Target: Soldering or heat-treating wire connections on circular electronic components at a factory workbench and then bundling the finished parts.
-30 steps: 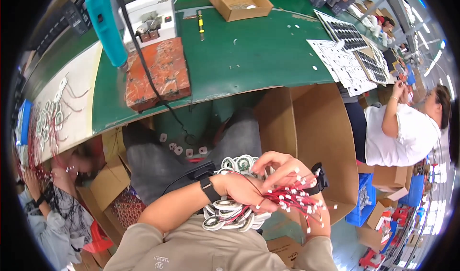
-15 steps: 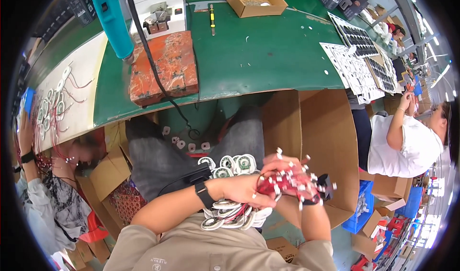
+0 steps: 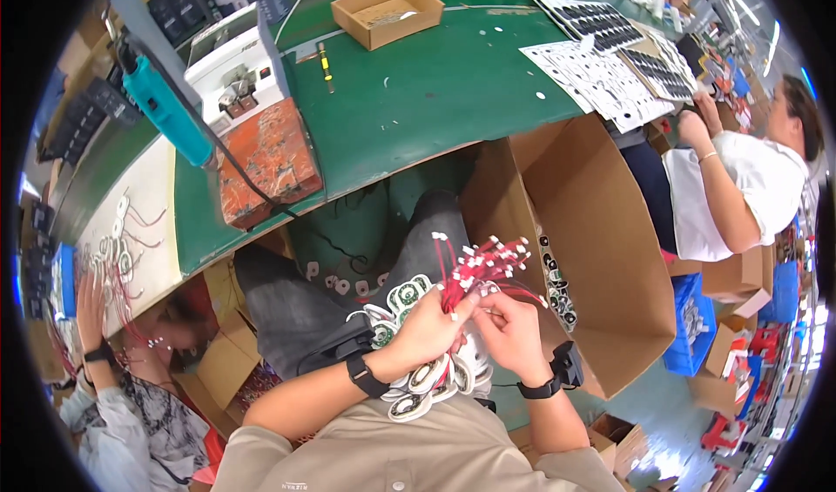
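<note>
My left hand (image 3: 424, 328) is closed around a bundle of thin red wires (image 3: 453, 295), whose small white connectors (image 3: 483, 261) fan out above the fist. Close against it, my right hand (image 3: 514, 335) has curled fingers and pinches at wires on the bundle's right side; the fingertips are partly hidden. At the wires' other end, white ring-shaped parts (image 3: 418, 379) hang in a cluster below my hands. More rings with green circuit boards (image 3: 407, 293) lie over my lap beyond the left hand.
Ahead is a green workbench (image 3: 418, 91) with a teal power tool (image 3: 161, 109), a rust-red block (image 3: 266, 165) and a shallow cardboard tray (image 3: 387, 13). An open carton (image 3: 601, 239) stands right of my legs, ring parts inside. Co-workers sit at the left and right (image 3: 731, 187).
The view has turned to the right. My right hand has moved from under the connectors to beside my left hand, its fingers now closed. The wire bundle now points upward instead of lying to the right.
</note>
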`<state>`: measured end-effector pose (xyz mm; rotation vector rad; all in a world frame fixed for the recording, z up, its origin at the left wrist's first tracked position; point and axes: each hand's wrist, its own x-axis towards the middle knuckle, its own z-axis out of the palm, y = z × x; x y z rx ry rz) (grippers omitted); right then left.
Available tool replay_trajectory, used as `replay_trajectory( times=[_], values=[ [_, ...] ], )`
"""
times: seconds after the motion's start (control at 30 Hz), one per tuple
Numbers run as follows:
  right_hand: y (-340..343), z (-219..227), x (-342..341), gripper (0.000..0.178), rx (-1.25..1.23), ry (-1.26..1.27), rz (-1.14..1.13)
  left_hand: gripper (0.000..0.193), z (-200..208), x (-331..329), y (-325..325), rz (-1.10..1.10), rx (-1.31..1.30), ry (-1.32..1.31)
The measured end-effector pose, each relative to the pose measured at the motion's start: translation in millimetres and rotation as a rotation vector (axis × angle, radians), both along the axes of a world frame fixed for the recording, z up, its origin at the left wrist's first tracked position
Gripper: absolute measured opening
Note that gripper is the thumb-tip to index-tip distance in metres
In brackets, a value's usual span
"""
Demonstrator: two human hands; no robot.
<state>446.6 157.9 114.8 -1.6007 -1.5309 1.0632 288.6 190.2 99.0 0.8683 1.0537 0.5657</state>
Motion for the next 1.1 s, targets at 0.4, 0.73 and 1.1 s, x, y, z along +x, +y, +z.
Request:
replay_trajectory(
  times=[0.4,0.73,1.1],
  values=[
    [-9.7,0.6,-1.6,0.016,0.106,-0.1,-0.085,0.035,50.2,-18.1,12.5,0.072,-0.011,-0.04],
    [-29.0,38.3,14.8,0.011,0.304,0.161,-0.005,0.037,46.5,11.0,17.6,0.048,0.206,0.242],
    [-59.3,51.6,-61.9,0.022,-0.414,1.172,-0.066,0.028,78.0,44.1,41.2,-0.156,0.046,0.27]
  ],
)
